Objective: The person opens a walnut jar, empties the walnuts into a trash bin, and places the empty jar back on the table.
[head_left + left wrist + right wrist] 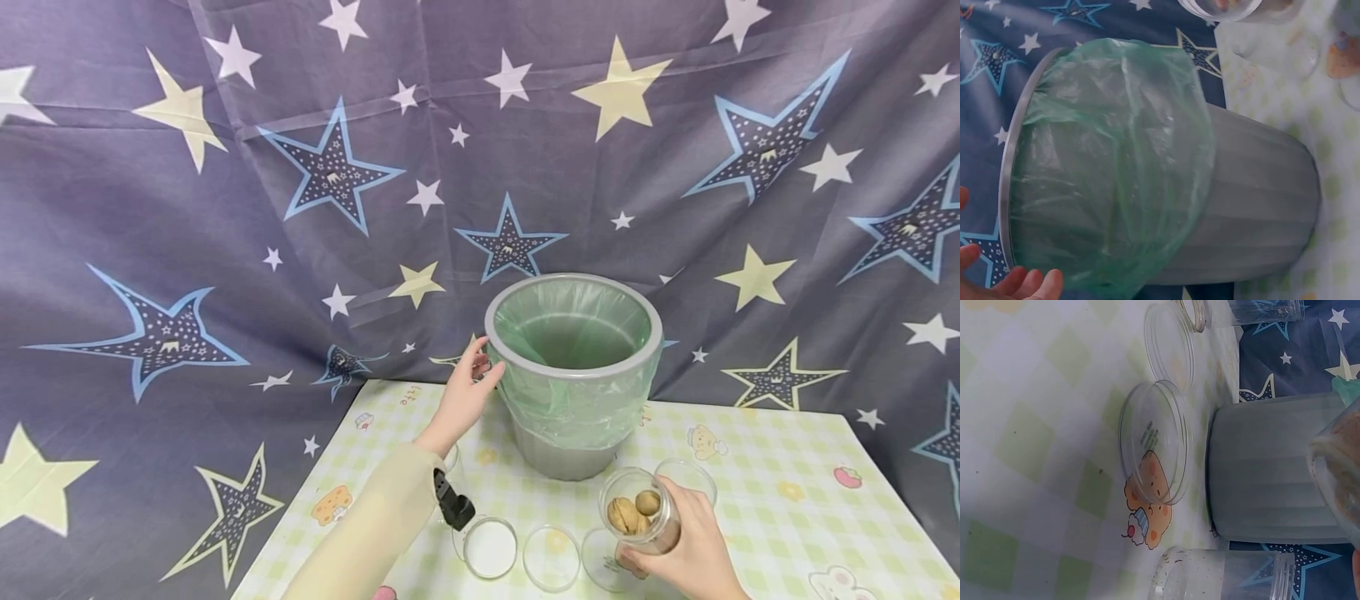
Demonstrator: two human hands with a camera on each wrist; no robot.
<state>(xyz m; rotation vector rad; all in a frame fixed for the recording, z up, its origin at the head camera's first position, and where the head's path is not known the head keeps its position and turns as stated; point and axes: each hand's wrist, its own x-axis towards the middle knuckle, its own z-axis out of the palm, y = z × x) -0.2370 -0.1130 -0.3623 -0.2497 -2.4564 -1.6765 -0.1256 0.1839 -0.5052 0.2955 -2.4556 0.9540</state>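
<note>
My left hand (467, 390) is at the left side of a grey bin (564, 457), fingers spread loosely beside its rim. A green plastic bag (1116, 169) lines the bin and folds down over its outside. In the left wrist view, the fingertips (1052, 284) are close to the rim. My right hand (697, 537) grips a clear jar (663, 535) in front of the bin at the right. Several walnuts (628, 517) are inside it, and its open mouth tilts toward the head camera. Only part of this jar shows in the right wrist view.
Clear round lids (1155, 442) and a white-looking disc (491, 548) lie along the front of the checked tablecloth (780, 483). One clear jar (1222, 575) stands right of the bin, another (454, 467) partly behind my left arm. A starry curtain (420, 250) hangs behind.
</note>
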